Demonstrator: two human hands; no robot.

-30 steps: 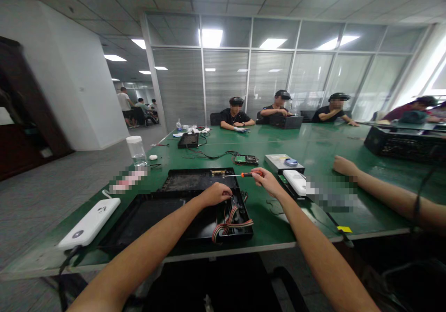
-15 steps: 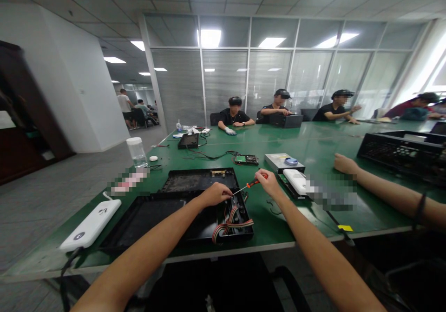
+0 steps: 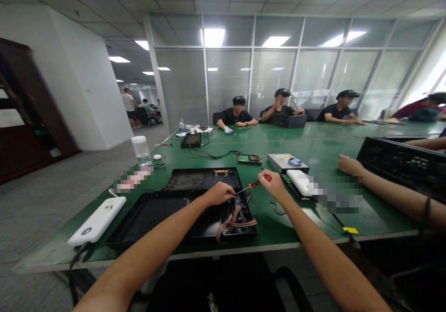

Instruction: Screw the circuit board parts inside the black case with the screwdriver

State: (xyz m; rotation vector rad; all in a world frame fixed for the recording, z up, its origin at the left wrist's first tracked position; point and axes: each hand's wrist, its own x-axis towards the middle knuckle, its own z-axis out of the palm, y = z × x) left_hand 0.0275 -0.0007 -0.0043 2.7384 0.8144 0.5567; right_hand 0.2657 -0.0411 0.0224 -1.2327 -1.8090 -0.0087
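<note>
My right hand (image 3: 273, 184) is closed round the orange and black handle of a screwdriver (image 3: 255, 184). Its thin metal shaft slants down to the left. At the shaft's tip, my left hand (image 3: 220, 193) has its fingertips pinched together; whatever sits between them is too small to make out. Both hands are over the right part of an open black metal case (image 3: 205, 228) lying flat near the table's front edge. A multicoloured ribbon cable (image 3: 223, 230) loops over that end of the case. Behind it lies a second black panel (image 3: 195, 180) with a brass-coloured piece.
On the green table (image 3: 278, 233), a white power bank (image 3: 99, 221) lies left and a clear jar (image 3: 141, 151) behind it. Rightward are a silver drive (image 3: 278, 162), a white device (image 3: 298, 182) and a neighbour's arm (image 3: 383, 191). A circuit board (image 3: 249, 159) lies farther back.
My hands and the screwdriver keep nearly the same pose over the case. The view has shifted slightly. Across the table, one person has raised a hand toward the head.
</note>
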